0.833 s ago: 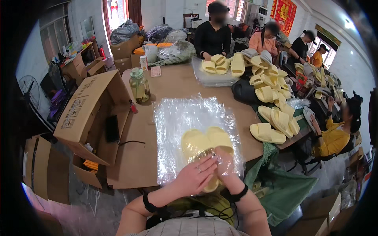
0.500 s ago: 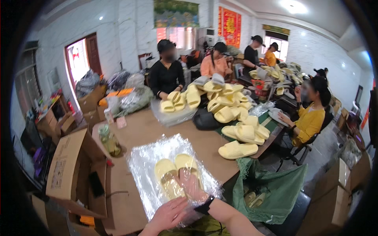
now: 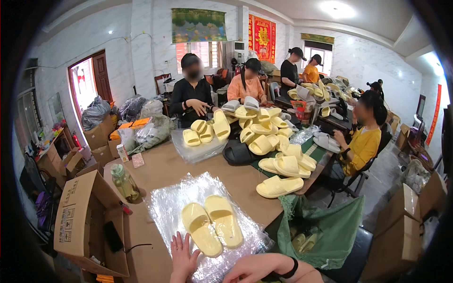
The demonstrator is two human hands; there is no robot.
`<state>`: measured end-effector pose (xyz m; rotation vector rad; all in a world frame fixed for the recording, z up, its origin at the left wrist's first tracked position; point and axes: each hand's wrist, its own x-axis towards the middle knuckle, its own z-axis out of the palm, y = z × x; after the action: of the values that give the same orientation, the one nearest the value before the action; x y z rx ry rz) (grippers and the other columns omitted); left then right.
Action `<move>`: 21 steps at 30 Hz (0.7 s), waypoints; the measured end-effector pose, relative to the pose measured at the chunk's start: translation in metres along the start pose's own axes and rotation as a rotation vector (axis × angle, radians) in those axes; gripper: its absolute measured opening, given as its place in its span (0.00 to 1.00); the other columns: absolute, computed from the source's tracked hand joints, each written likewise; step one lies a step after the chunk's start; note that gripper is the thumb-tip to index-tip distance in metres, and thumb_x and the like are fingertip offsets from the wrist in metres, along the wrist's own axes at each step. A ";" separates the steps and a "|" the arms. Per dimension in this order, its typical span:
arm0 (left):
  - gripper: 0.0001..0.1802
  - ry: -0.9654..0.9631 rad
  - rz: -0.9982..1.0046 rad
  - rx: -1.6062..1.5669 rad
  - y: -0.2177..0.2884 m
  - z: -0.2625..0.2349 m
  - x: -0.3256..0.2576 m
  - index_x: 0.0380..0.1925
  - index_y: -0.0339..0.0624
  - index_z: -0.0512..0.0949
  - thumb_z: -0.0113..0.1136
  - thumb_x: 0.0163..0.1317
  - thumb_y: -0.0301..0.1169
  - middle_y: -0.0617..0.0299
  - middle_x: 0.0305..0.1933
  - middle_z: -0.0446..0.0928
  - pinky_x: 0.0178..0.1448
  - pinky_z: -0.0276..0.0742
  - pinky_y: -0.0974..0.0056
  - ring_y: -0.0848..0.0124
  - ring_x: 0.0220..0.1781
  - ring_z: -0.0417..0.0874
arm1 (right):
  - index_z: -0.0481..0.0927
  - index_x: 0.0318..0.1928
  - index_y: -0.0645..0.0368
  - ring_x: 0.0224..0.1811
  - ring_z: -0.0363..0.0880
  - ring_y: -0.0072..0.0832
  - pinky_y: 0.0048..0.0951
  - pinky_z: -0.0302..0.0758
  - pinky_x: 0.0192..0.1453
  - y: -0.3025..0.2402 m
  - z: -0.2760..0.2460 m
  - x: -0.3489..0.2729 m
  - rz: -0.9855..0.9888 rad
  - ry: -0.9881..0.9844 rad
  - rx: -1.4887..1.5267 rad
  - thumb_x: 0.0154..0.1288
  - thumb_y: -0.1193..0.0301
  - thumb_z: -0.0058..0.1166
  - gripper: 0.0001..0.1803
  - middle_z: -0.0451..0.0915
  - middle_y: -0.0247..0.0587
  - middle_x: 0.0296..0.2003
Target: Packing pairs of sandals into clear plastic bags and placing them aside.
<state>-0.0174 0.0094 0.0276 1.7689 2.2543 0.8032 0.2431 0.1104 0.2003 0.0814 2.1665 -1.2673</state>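
A pair of pale yellow slippers [image 3: 200,228] lies side by side, toes away from me, on a stack of clear plastic bags [image 3: 165,203] at the table's near edge. I cannot tell whether a layer of film covers them. My left hand [image 3: 183,254] rests on the plastic just left of the slippers' heels, fingers spread, holding nothing. Low in the picture, my right hand [image 3: 250,268] is bent inward near the front edge of the bags, a black band on its wrist. Its fingertips run toward the lower edge, so what they touch is hidden.
A heap of yellow slippers [image 3: 262,141] covers the table's far right, with black slippers [image 3: 243,152] beside it. An opened carton [image 3: 78,226] and a glass jar [image 3: 123,181] stand left. A green sack [image 3: 325,236] hangs at right. Several people sit or stand around the tables.
My right hand has drawn back from the slippers toward the lower edge. My left hand has moved left and spread its fingers. The far person in black has lifted their hands from the slippers.
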 end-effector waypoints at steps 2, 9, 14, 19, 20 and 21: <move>0.47 0.034 -0.019 0.002 -0.001 0.005 -0.002 0.76 0.45 0.58 0.61 0.62 0.55 0.36 0.81 0.45 0.81 0.38 0.39 0.38 0.83 0.42 | 0.80 0.56 0.58 0.46 0.83 0.38 0.35 0.78 0.46 -0.001 -0.005 -0.004 -0.464 0.444 0.083 0.72 0.57 0.56 0.21 0.85 0.42 0.47; 0.46 0.056 0.018 0.114 -0.007 0.018 -0.005 0.76 0.43 0.57 0.60 0.63 0.52 0.33 0.79 0.51 0.81 0.43 0.39 0.37 0.81 0.47 | 0.77 0.54 0.61 0.43 0.80 0.44 0.39 0.77 0.48 0.071 -0.072 0.113 -0.100 1.374 -0.214 0.69 0.56 0.60 0.23 0.80 0.48 0.42; 0.45 0.028 0.026 0.138 0.000 0.015 -0.009 0.78 0.48 0.52 0.55 0.67 0.53 0.29 0.78 0.50 0.81 0.41 0.39 0.36 0.81 0.48 | 0.71 0.56 0.66 0.50 0.77 0.52 0.43 0.75 0.54 0.110 -0.053 0.142 0.147 1.395 -0.182 0.66 0.53 0.62 0.31 0.75 0.57 0.50; 0.45 0.024 0.056 0.163 -0.003 0.016 -0.011 0.78 0.47 0.53 0.55 0.67 0.53 0.30 0.78 0.50 0.81 0.41 0.39 0.36 0.80 0.48 | 0.72 0.54 0.66 0.52 0.76 0.51 0.44 0.74 0.57 0.131 -0.046 0.153 0.022 1.536 -0.205 0.65 0.51 0.63 0.32 0.75 0.56 0.49; 0.45 0.028 0.032 0.141 -0.003 0.015 -0.012 0.78 0.47 0.53 0.55 0.66 0.53 0.31 0.78 0.51 0.81 0.41 0.39 0.36 0.80 0.48 | 0.73 0.54 0.66 0.51 0.76 0.51 0.43 0.74 0.57 0.126 -0.046 0.152 0.035 1.533 -0.233 0.65 0.50 0.63 0.32 0.74 0.55 0.49; 0.45 0.040 0.023 0.124 -0.003 0.014 -0.012 0.77 0.45 0.54 0.57 0.66 0.52 0.32 0.79 0.51 0.81 0.42 0.39 0.36 0.80 0.48 | 0.73 0.53 0.68 0.50 0.76 0.50 0.43 0.75 0.55 0.121 -0.048 0.151 0.145 1.459 -0.302 0.66 0.45 0.59 0.35 0.75 0.57 0.47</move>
<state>-0.0099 0.0019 0.0118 1.8508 2.3607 0.7234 0.1401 0.1771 0.0425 1.3622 3.3658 -0.7657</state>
